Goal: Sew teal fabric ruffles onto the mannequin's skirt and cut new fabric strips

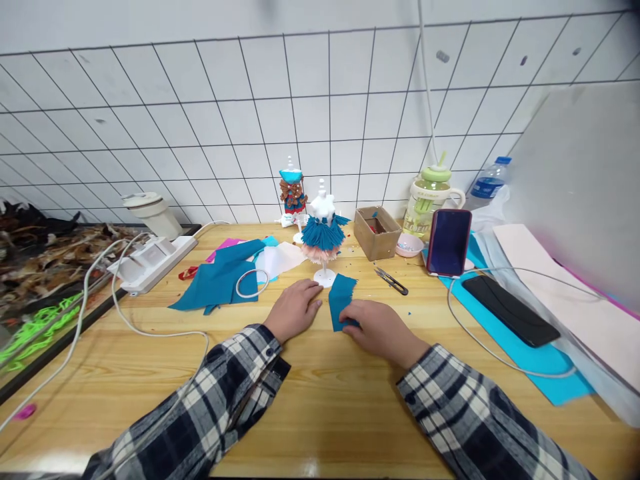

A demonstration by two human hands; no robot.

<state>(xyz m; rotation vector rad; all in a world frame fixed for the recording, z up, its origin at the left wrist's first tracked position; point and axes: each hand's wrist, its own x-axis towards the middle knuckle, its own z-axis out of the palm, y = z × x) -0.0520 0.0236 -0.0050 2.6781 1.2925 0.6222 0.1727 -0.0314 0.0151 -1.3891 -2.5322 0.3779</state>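
Note:
My right hand (pixel 377 327) is closed in a pinch on the lower right edge of a small teal crepe paper piece (pixel 340 300), which lies on the table. The piece's upper right edge looks ragged. My left hand (pixel 295 310) rests on the table with its fingers stretched out, close to the white round base (pixel 325 277) of a mini dress form (pixel 323 203); whether they touch is unclear. The form wears a fringed teal skirt (pixel 323 233) over a pale pink layer. Thread snips (pixel 393 281) lie to the right.
Larger teal sheets (pixel 215 283) lie at left under a white cable loop. Behind stands another dressed form (pixel 293 190). A cardboard box (pixel 377 232), pink dish (pixel 409 245), drink bottle (pixel 431 200), propped phone (pixel 449 241) and black phone (pixel 510 310) are at right. A power strip (pixel 160 263) sits left.

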